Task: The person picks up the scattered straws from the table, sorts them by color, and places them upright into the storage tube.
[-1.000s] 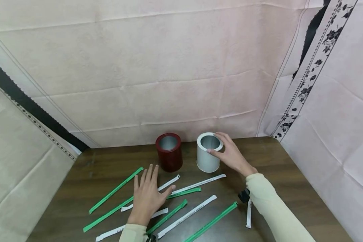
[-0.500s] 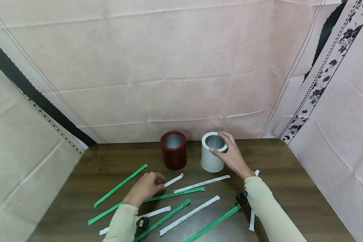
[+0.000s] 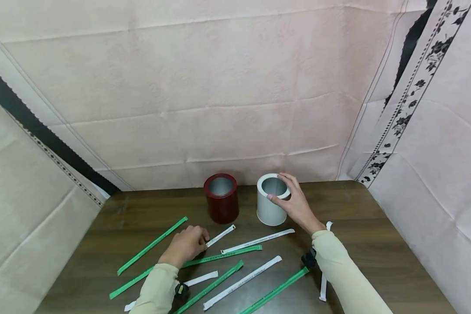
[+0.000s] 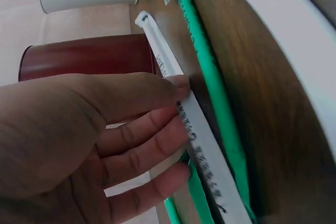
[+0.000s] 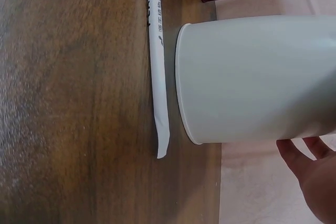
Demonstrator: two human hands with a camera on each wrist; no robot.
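Observation:
My left hand (image 3: 186, 244) pinches a white paper-wrapped straw (image 3: 221, 235) that slants up to the right on the table. In the left wrist view, the thumb lies across this printed straw (image 4: 202, 140), with the other fingers behind it. My right hand (image 3: 298, 205) holds the upper right side of a white cylindrical cup (image 3: 271, 211), thumb at the near rim and fingers at the far side. The cup stands upright with its grey inside showing. Fingertips also meet its side in the right wrist view. Left of it stands a dark red cup (image 3: 221, 207) of like shape.
Several green wrapped straws (image 3: 153, 245) and white wrapped straws (image 3: 242, 282) lie scattered over the brown wooden table (image 3: 102, 244). One white straw (image 3: 258, 241) lies just before the white cup. Cloth-covered walls (image 3: 235, 87) rise behind the table and at both sides.
My left hand was spread over the straws; its fingers have since curled in and taken the white straw. The right hand stays at the white cup's rim.

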